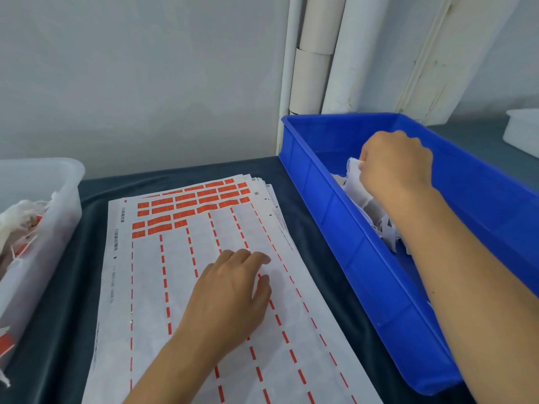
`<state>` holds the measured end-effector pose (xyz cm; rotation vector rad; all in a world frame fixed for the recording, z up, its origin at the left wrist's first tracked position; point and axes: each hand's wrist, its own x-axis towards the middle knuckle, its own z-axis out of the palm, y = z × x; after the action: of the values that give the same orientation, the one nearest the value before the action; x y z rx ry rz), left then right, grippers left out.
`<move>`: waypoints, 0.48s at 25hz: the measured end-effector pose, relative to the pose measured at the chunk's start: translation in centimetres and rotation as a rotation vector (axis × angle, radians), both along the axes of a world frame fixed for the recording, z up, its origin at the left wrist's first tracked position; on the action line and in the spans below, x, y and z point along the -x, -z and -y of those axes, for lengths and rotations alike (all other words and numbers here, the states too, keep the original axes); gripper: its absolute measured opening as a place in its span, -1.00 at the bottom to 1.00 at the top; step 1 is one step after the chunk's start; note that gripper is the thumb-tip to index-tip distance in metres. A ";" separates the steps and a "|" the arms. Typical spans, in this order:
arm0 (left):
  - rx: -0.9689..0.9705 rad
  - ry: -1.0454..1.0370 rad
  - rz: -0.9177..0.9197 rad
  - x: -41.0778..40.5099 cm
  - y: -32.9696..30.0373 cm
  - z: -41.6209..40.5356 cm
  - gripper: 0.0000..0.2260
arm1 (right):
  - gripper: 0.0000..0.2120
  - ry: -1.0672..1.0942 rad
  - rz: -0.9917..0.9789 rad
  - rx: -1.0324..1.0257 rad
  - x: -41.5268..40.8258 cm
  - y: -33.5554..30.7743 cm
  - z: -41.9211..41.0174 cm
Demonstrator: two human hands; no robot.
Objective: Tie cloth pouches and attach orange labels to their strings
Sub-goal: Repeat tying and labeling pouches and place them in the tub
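Hands apart, left hand [233, 290] on label sheet [180, 258], right hand [393, 161] in blue bin [364, 258]

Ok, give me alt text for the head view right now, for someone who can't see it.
The right hand grips a white cloth pouch inside a blue bin, while the left hand rests with relaxed fingers on a label sheet with orange labels left only at its far end. A clear tub at the left holds finished pouches.
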<state>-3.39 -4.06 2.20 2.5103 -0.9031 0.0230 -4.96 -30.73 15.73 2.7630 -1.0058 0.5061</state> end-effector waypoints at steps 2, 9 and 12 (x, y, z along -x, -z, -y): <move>0.034 -0.001 -0.016 0.2 -0.5 0.2 -0.66 | -0.93 -0.064 0.060 0.031 -0.1 -1.2 -1.5; 0.485 -0.134 -0.119 -1.2 -2.1 -2.5 -0.46 | -0.91 -0.603 0.218 0.034 -2.2 -2.9 -12.2; 0.749 -0.134 -0.163 -2.6 -2.0 -5.5 -0.46 | -0.91 -0.860 0.099 -0.340 -3.6 0.3 -16.2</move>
<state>-0.81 1.48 4.17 1.8323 -0.5220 0.1645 -1.33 -14.50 15.39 3.4185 0.1797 0.6098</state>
